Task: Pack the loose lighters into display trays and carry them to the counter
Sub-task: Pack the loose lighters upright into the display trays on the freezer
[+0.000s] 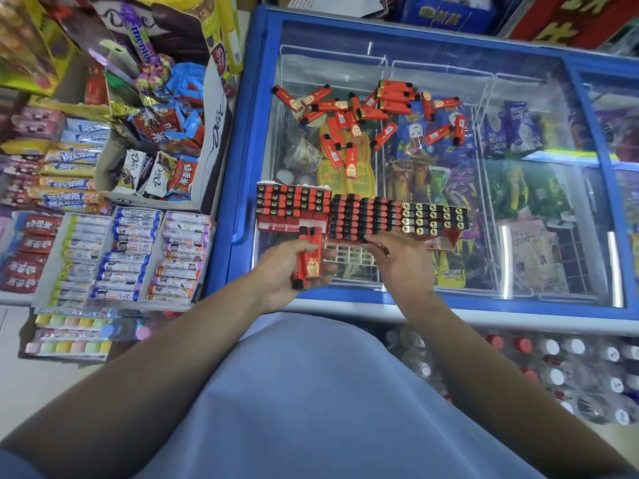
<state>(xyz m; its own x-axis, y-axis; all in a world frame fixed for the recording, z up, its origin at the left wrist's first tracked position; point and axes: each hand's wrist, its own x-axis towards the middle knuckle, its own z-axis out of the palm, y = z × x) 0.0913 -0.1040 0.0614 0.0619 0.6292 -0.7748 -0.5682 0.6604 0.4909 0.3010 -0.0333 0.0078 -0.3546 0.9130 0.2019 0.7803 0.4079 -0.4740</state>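
Red-orange and black showing against a blue-framed glass surface

Loose red-orange plastic lighters (371, 114) with black caps and white barcode labels are lying on the blue-rimmed glass freezer lid (584, 108); the red rectangular display trays (359, 216) are showing black and gold tops, and the held red lighters (308, 261) are bearing a golden cartoon figure.
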